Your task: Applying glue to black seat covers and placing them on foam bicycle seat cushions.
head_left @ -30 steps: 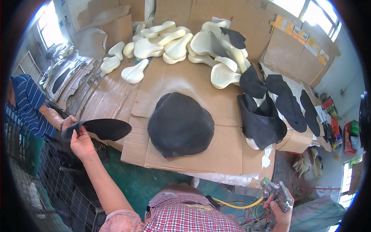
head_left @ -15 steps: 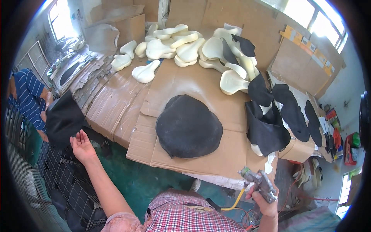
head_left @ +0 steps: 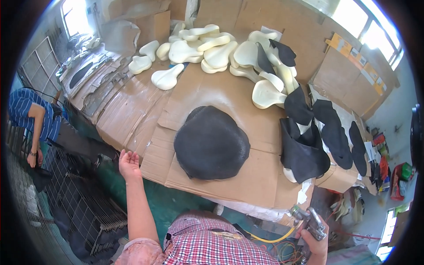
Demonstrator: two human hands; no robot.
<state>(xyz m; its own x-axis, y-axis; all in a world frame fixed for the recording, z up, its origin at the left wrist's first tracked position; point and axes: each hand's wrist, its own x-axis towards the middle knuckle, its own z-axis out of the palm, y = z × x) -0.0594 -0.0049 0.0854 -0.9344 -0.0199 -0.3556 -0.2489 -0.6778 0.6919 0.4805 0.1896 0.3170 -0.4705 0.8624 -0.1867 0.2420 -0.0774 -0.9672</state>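
Note:
My left hand (head_left: 130, 165), fingers loosely spread and palm up, hovers by the table's left front edge and holds nothing. At the lower right my right hand (head_left: 316, 242) grips a metal spray gun (head_left: 311, 224) with a yellow hose (head_left: 278, 240) running from it. Between them, a stack of rounded black cover pieces (head_left: 212, 143) lies on the cardboard-covered table (head_left: 132, 115). To its right, a black cover (head_left: 304, 152) is draped over a cream foam saddle, only part of which shows.
Cream foam saddles (head_left: 185, 52) are heaped at the back. More black pieces (head_left: 335, 134) lie along the right side. At the left, a co-worker in a striped shirt (head_left: 33, 108) bends over a wire rack (head_left: 84, 190), one hand near a dark piece.
My left hand has moved right, away from the black sheet it was beside. That sheet has left its place, and the co-worker now bends lower over the rack. My right hand shifted slightly right.

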